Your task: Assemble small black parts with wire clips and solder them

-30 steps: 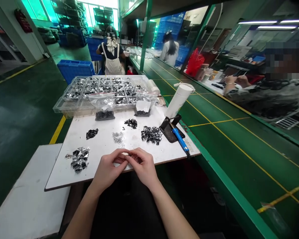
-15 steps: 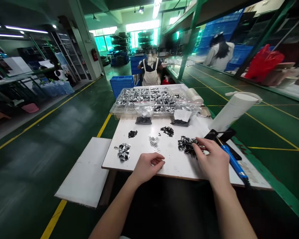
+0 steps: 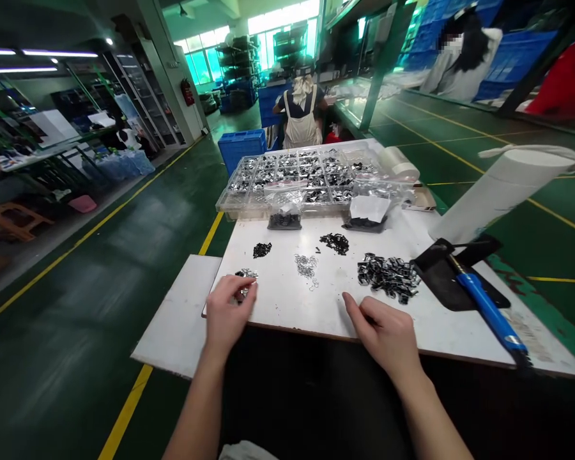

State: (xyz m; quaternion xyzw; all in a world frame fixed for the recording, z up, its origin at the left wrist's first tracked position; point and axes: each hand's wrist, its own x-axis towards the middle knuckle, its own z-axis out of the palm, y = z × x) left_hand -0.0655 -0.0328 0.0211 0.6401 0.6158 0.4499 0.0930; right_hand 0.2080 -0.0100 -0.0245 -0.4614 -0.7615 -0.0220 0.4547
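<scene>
My left hand [image 3: 230,308] is over the small pile of shiny silver pieces [image 3: 247,273] at the table's left edge. Its thumb and fingers are drawn together at the pieces; what lies between them is hidden. Near the front edge, my right hand [image 3: 384,324] has curled fingers with the thumb pointing forward, and I cannot see inside it. Beyond it is a larger heap of glossy black pieces [image 3: 388,276]. Between the hands lie thin silvery wire-like bits [image 3: 306,266]. Two small black piles, one left [image 3: 262,250] and one right [image 3: 334,243], sit farther back.
A clear compartment box [image 3: 230,199] of shiny parts stands at the back, two plastic bags [image 3: 285,220] before it. At right are a blue-handled tool [image 3: 491,313] on a black holder and a leaning white cylinder [image 3: 503,191]. A person [image 3: 301,115] sits beyond the table.
My left hand has moved left onto the silver pile. My right hand has drawn back from the black heap towards the front edge. The view has shifted.
</scene>
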